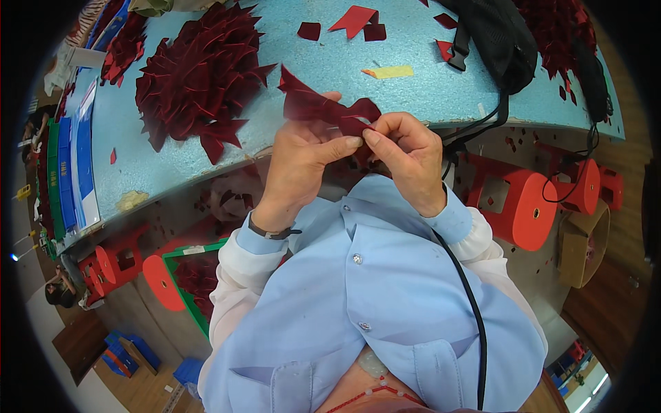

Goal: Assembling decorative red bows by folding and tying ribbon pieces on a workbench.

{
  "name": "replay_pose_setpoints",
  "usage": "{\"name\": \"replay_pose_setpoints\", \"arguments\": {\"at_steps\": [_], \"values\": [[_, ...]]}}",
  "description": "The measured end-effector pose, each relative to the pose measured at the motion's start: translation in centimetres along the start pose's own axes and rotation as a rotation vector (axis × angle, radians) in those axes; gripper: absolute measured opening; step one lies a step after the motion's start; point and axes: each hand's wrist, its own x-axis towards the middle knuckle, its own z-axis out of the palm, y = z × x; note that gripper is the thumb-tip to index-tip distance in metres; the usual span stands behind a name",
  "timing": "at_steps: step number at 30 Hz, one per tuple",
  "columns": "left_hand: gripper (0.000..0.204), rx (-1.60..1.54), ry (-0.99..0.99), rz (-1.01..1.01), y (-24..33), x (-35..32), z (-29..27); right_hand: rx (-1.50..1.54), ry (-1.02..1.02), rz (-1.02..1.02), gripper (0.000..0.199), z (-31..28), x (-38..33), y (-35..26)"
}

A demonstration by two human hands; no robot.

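A dark red velvet ribbon bow (313,104) is held up in front of my body, just off the table's near edge. My left hand (303,148) grips it near the middle, thumb pressed along its lower side. At the bow's right end, my right hand (406,148) pinches the fabric between thumb and forefinger. One pointed tail of the bow stretches to the upper left. A big heap of dark red ribbon bows (203,76) lies on the table to the left of my hands.
The pale blue table (275,41) carries ribbon scraps (354,20), a yellow strip (389,71) and a black bag (492,41) with straps. Blue and green bins (65,172) line the left edge. Red stools (527,210) and a green-rimmed crate (186,296) stand below.
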Motion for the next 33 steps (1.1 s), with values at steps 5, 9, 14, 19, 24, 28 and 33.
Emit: {"name": "replay_pose_setpoints", "arguments": {"at_steps": [5, 9, 14, 19, 24, 28, 33], "values": [[0.051, -0.009, -0.022, 0.015, -0.4, -0.1, -1.1, 0.064, 0.012, 0.026, 0.006, -0.3, -0.3, 0.2], [0.038, -0.12, -0.063, -0.071, -0.4, 0.0, -1.4, -0.106, 0.01, -0.106, 0.007, 0.1, -0.4, 0.4], [0.031, -0.16, -0.04, -0.071, -0.5, 0.3, -1.7, -0.329, -0.078, -0.305, 0.009, 0.5, -0.4, 0.2], [0.028, -0.087, 0.057, -0.105, -0.2, 0.0, -1.5, -0.449, -0.034, -0.452, 0.016, -0.7, -0.2, -0.8], [0.028, 0.011, -0.035, -0.102, -0.1, -0.6, -0.9, -0.117, 0.007, -0.131, 0.027, -1.8, 1.6, -1.4], [0.026, 0.049, -0.12, -0.125, 0.6, -1.0, -0.1, -0.448, -0.04, -0.612, 0.034, -1.9, 3.1, -2.5], [0.026, 0.234, -0.226, -0.17, 0.9, -1.0, -0.6, -0.507, -0.22, -0.504, 0.028, -1.8, 4.0, -3.4]]}}
